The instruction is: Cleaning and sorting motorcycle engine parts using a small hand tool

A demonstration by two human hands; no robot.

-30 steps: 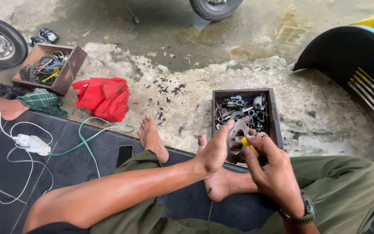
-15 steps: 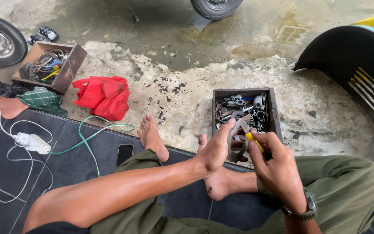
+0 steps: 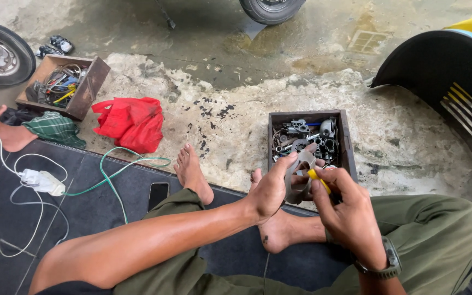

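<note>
Sitting cross-legged low in the frame, the person grips a grey metal part in the left hand, while the right hand is closed on a yellow-handled tool against it. Holding the part steady should help. Just beyond lies the dark parts box. The right hand has edged closer since earlier.

The parts box blocks the way just beyond both hands. Bare concrete floor lies open left of it, up to the red bag.
</note>
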